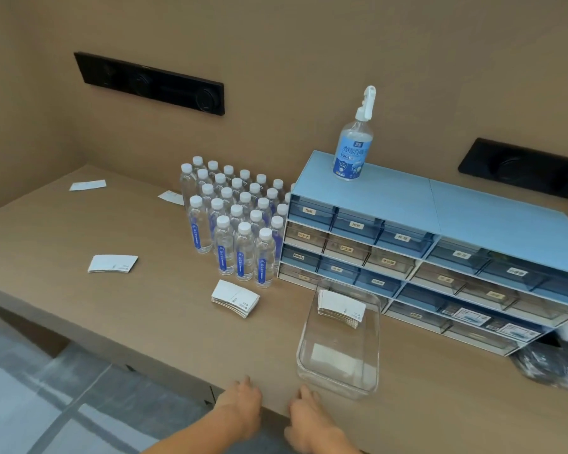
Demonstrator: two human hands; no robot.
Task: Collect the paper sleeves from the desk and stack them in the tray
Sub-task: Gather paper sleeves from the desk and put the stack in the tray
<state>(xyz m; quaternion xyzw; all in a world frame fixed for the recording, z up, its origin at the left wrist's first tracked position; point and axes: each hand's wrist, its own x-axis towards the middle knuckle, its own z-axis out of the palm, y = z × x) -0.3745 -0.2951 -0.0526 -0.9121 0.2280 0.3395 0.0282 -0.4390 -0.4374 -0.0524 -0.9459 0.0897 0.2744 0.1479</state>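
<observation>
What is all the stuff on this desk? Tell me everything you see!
paper sleeves in tray: one stack, white, far end of tray
clear tray: one, see-through, near desk edge
sleeve stacks on desk: two, white, left of tray
loose sleeves: two, white, far left
water bottles: many, clear with white caps, middle
drawer cabinet: one, blue, right
spray bottle: one, blue label, atop cabinet
black bag: one, far right
wall panels: two, black
left hand: empty, desk edge
right hand: empty, near tray

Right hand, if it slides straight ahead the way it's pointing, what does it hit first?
Probably the near left corner of the clear plastic tray; the right hand points just at it, though depth is unclear.
</observation>
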